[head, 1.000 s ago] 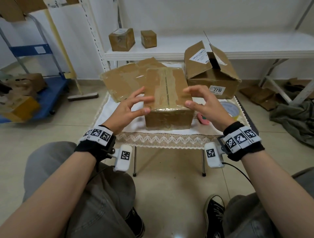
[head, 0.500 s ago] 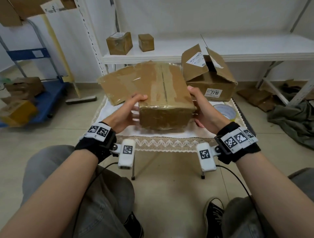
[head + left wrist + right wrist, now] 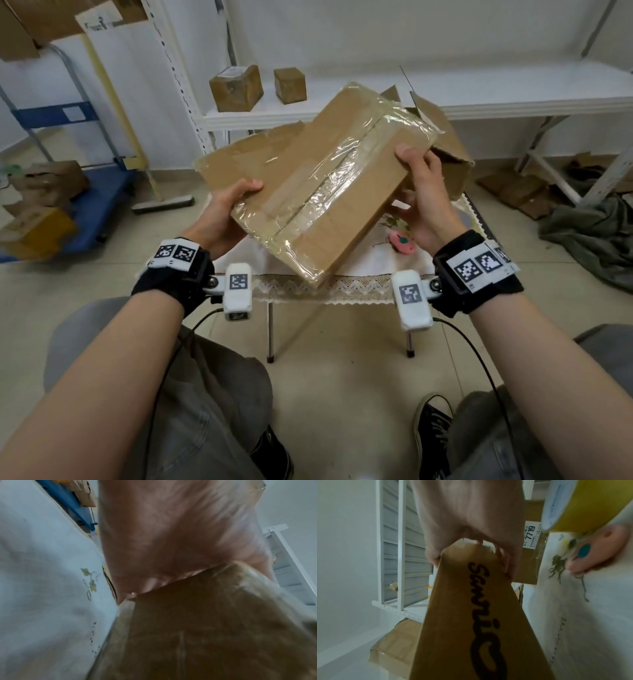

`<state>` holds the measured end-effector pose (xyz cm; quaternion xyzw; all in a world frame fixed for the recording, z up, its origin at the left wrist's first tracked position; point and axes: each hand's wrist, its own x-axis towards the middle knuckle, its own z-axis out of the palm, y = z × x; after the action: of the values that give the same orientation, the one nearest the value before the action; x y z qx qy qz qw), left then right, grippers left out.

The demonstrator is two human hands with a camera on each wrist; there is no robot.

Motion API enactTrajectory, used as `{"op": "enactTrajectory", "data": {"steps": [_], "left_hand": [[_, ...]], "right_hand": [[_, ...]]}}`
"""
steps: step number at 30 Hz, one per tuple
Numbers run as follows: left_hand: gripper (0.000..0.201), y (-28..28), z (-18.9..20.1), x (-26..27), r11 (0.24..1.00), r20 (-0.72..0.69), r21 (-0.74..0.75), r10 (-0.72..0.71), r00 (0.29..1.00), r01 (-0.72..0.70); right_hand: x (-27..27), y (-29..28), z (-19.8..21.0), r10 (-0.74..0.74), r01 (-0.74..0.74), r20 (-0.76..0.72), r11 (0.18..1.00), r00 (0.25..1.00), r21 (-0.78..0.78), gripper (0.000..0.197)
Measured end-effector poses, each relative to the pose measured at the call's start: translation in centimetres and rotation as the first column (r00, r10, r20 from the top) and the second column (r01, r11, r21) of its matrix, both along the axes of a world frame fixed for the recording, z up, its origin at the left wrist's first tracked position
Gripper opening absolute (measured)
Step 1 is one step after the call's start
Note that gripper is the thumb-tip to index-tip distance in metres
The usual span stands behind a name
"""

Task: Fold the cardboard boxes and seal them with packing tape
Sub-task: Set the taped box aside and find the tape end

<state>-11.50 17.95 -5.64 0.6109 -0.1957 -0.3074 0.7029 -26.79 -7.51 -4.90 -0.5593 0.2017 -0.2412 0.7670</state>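
The box [image 3: 329, 185] is up off the worktop [image 3: 373, 263], tilted in the air between both hands, its taped top turned toward the person. Clear tape [image 3: 329, 178] runs along the middle seam and wraps over the ends, wrinkled and shiny. The left hand [image 3: 226, 212] takes the near left corner, thumb over the top edge and fingers underneath; the right hand [image 3: 421, 198] takes the far right side, thumb on the top edge, fingers curled round below. So each grip is clamped on the box, one at each end. Held aslant like that, I'd say the person is turning it to check the seal or to get at another face. The right wrist view shows dark lettering on the side under that hand.

Below it, the worktop wears a white cloth with an embroidered sprig and a lace hem. A pink thing [image 3: 402, 241] with a teal spot lies on it, just beside the right wrist, and the right wrist view catches a tape roll [image 3: 583, 505] near it. A flat sheet of cardboard [image 3: 246, 168] lies behind the box, and an open box [image 3: 445, 150] with a "7719" label stands at the back right.

Beyond, a white shelf [image 3: 513, 99] carries two small boxes [image 3: 236, 87]. A blue cart [image 3: 85, 202] with more boxes stands at the left, and a grey cloth [image 3: 596, 236] is heaped on the tiled floor at the right.
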Motion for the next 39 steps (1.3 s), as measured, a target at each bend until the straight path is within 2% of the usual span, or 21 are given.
{"op": "enactTrajectory", "data": {"steps": [2, 4, 6, 9, 12, 13, 15, 17, 18, 21, 22, 24, 25, 28, 30, 31, 32, 34, 37, 39], "left_hand": [[0.073, 0.1, 0.0, 0.0, 0.999, -0.013, 0.012, 0.038, 0.999, -0.038], [0.096, 0.6, -0.5, 0.4, 0.998, -0.127, 0.015, 0.058, 0.990, -0.056], [0.105, 1.2, -0.9, 0.1, 0.999, -0.212, 0.017, 0.042, 0.976, -0.039], [0.094, 1.0, -1.6, -1.0, 0.995, -0.206, 0.076, -0.042, 0.978, 0.059], [0.050, -0.4, -1.1, -1.9, 0.992, -0.127, 0.123, 0.025, 0.992, -0.010], [0.041, -0.6, -1.0, -1.9, 0.990, -0.100, 0.138, 0.049, 0.994, -0.034], [0.047, 0.0, -0.7, -1.3, 0.991, -0.078, 0.124, 0.063, 0.995, -0.053], [0.067, 0.9, -0.5, -0.2, 0.990, -0.053, 0.126, 0.076, 0.996, -0.069], [0.067, 1.3, -0.3, 0.4, 0.989, -0.048, 0.124, 0.090, 0.995, -0.084], [0.042, 1.7, 0.6, 1.5, 0.985, -0.040, 0.099, 0.144, 0.989, -0.140], [0.039, 1.7, 0.8, 2.0, 0.980, -0.042, 0.089, 0.180, 0.983, -0.175], [0.049, 1.6, 1.4, 2.6, 0.964, -0.054, 0.049, 0.264, 0.963, -0.262], [0.052, 1.3, 1.6, 2.6, 0.946, -0.066, 0.009, 0.323, 0.944, -0.323], [0.038, 0.1, 2.0, 1.7, 0.888, -0.114, -0.099, 0.439, 0.891, -0.449], [0.047, -1.3, 1.9, 0.7, 0.899, -0.185, -0.131, 0.392, 0.901, -0.418], [0.055, -2.1, 1.6, 0.0, 0.930, -0.183, -0.093, 0.334, 0.925, -0.354], [0.058, -2.9, 1.5, -0.7, 0.962, -0.136, -0.004, 0.269, 0.953, -0.272], [0.052, -4.2, 1.0, -1.7, 0.972, -0.059, 0.179, 0.163, 0.985, -0.150], [0.046, -4.8, 0.6, -2.2, 0.970, -0.068, 0.221, 0.122, 0.990, -0.105], [0.051, -4.6, 0.4, -1.9, 0.970, -0.049, 0.225, 0.105, 0.993, -0.091]], "right_hand": [[0.0, 0.3, 0.0, -0.044, 0.043, 0.028, 0.998, 0.999, 0.048, 0.059], [0.0, 0.3, 0.3, -0.099, 0.093, 0.071, 0.993, 0.993, 0.077, 0.062], [0.1, 0.1, 0.6, -0.156, 0.139, 0.122, 0.981, 0.980, 0.138, 0.066], [0.2, 0.6, 0.5, -0.180, 0.153, 0.140, 0.971, 0.974, 0.185, 0.068], [0.6, 0.8, -0.4, -0.126, 0.114, 0.076, 0.983, 0.989, 0.141, 0.066], [0.7, 0.7, -0.5, -0.114, 0.108, 0.047, 0.988, 0.992, 0.111, 0.063], [0.8, -0.2, -0.7, -0.091, 0.091, -0.003, 0.995, 0.996, 0.030, 0.062], [0.6, -1.0, -0.7, -0.029, 0.029, -0.018, 0.999, 0.999, -0.017, 0.075], [0.6, -1.3, -0.8, -0.005, 0.005, -0.023, 1.000, 1.000, -0.022, 0.081], [0.6, -1.5, -1.4, 0.050, -0.053, -0.064, 0.997, 0.997, -0.054, 0.093], [0.6, -1.4, -1.6, 0.079, -0.087, -0.091, 0.993, 0.993, -0.081, 0.091], [0.5, -1.0, -1.7, 0.153, -0.174, -0.168, 0.978, 0.974, -0.118, 0.090], [0.4, -0.8, -1.7, 0.200, -0.223, -0.199, 0.970, 0.959, -0.098, 0.091], [0.2, -0.3, -1.9, 0.307, -0.302, -0.197, 0.952, 0.931, 0.055, 0.089], [0.2, 0.8, -2.0, 0.346, -0.322, -0.166, 0.934, 0.923, 0.155, 0.083], [0.1, 1.6, -2.0, 0.378, -0.348, -0.157, 0.919, 0.912, 0.187, 0.072], [0.1, 2.2, -2.2, 0.409, -0.375, -0.146, 0.902, 0.901, 0.215, 0.058], [0.0, 3.0, -2.6, 0.453, -0.412, -0.149, 0.878, 0.879, 0.241, 0.038], [-0.4, 2.3, -2.6, 0.422, -0.387, -0.225, 0.903, 0.878, 0.185, 0.042], [-0.5, 1.4, -2.7, 0.393, -0.350, -0.230, 0.913, 0.890, 0.208, 0.047]]}}
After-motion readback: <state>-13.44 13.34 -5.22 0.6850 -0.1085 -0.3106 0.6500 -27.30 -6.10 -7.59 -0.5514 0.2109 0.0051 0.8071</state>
